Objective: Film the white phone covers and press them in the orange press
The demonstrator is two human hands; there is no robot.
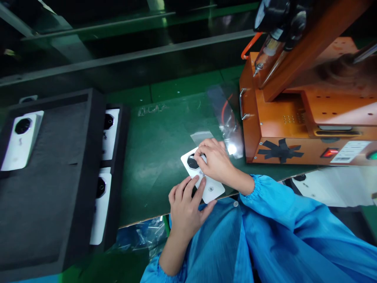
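A white phone back cover (pixel 212 192) with a round black camera area lies aslant at the front edge of the green bench, close to my body. My left hand (pixel 187 206) rests at its lower left side, fingers spread and fingertips touching the cover. Over the upper right part is my right hand (pixel 216 159), its fingers curled and thumb and forefinger drawn together beside the camera area (pixel 193 161). Whatever sits between those fingertips is hidden. Just behind the right hand shows a small pale translucent sheet (pixel 201 136).
To the left, dark foam trays (pixel 44 204) carry white phone covers (pixel 20 141). An orange machine (pixel 253 129) with a gauge and a metal handle stands at right, a clear plastic sheet (pixel 225 122) beside it. More white covers (pixel 326 186) lie below the machine.
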